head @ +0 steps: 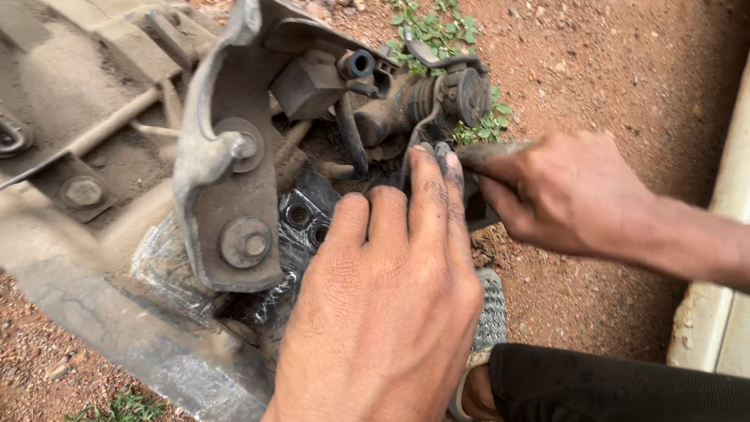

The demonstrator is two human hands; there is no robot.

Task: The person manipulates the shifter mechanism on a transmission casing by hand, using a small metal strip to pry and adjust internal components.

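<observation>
The left hand (383, 312) lies flat over the dusty gearbox housing (94, 156), its fingers (426, 187) stretched long and close together, their tips pressing against a small dark part (473, 207) at the housing's right edge. The right hand (562, 195) comes in from the right, its grimy fingers (488, 156) pinched narrow on that same dark part, so the piece sits between the two sets of fingertips, mostly hidden by them. Just above it a black cylinder with a rubber boot (437, 98) juts from the housing. A grey metal bracket (226, 156) with bolts stands left of the hands. Everything rests on red dirt ground (609, 70), weeds (437, 31) beyond.
</observation>
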